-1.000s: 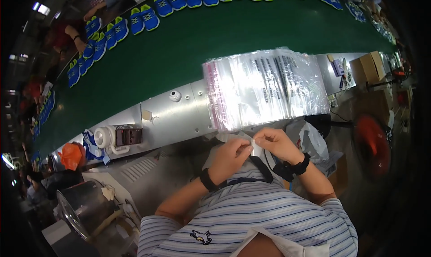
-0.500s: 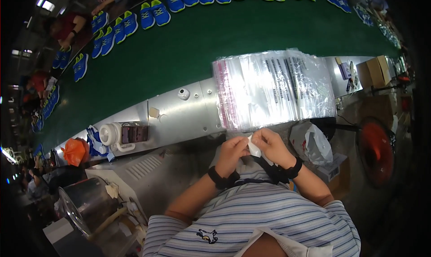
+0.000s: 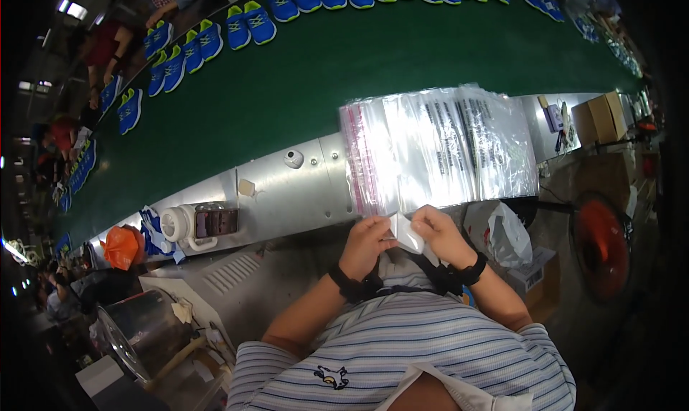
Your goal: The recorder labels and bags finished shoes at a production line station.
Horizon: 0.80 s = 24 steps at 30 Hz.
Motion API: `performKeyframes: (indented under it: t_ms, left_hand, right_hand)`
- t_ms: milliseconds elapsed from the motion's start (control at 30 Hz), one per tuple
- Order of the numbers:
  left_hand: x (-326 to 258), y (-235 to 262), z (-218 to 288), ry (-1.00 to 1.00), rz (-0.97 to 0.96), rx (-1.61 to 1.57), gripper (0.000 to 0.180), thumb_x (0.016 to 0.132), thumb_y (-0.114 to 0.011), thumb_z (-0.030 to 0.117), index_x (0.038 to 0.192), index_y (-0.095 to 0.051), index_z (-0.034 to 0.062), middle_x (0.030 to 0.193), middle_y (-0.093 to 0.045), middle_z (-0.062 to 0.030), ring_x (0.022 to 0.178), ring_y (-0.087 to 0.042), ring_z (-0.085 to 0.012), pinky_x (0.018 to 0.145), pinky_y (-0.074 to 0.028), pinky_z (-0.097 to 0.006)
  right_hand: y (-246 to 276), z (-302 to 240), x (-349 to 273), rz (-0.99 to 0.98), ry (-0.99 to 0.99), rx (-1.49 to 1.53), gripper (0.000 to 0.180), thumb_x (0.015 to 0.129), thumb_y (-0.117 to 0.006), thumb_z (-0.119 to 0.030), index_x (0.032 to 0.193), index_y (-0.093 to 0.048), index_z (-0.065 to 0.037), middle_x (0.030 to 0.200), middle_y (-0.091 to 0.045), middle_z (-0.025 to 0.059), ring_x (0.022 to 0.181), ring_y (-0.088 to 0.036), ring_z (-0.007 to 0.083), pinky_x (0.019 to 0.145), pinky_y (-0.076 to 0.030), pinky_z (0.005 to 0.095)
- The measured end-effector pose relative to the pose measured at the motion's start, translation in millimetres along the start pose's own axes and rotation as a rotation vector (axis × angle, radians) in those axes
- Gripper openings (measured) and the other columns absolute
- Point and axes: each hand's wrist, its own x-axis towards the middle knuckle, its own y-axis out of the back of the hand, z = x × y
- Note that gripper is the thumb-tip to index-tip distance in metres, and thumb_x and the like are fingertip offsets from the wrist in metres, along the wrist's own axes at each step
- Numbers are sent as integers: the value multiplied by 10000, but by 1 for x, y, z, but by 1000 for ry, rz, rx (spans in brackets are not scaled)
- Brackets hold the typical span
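Head view: both hands pinch a small white packet (image 3: pixel 406 233) below clear bags (image 3: pixel 438 149).

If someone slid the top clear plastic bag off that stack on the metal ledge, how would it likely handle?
Probably floppy: the stack of clear plastic bags is thin film, and its near edge overhangs the metal ledge. Likely slippery, given the glossy glare on the sheets. Likely very light, so neighbouring bags may drag along with it.

The small white packet (image 3: pixel 406 233) is half hidden between the hands (image 3: pixel 402 237), its kind too small to tell.
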Motion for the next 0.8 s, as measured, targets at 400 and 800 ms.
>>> performKeyframes:
  t_ms: [400,800]
  left_hand:
    - [119,40,-3,-380,224,-48,276,924,-407,263,934,-482,-2,925,-569,-151,922,-570,-244,842,-449,-376]
    - [129,45,-10,-320,315,-117,407,932,-349,394,926,-465,4,952,-578,-180,992,-550,-275,918,-401,-383]
  right_hand:
    - [-26,63,100,338,148,-1119,323,739,-635,-325,878,-543,-48,821,-522,114,599,-579,300,505,-470,386]
    - [-28,88,113,448,192,-1000,100,813,-507,-128,831,-472,-37,830,-512,143,594,-563,321,477,-451,393]
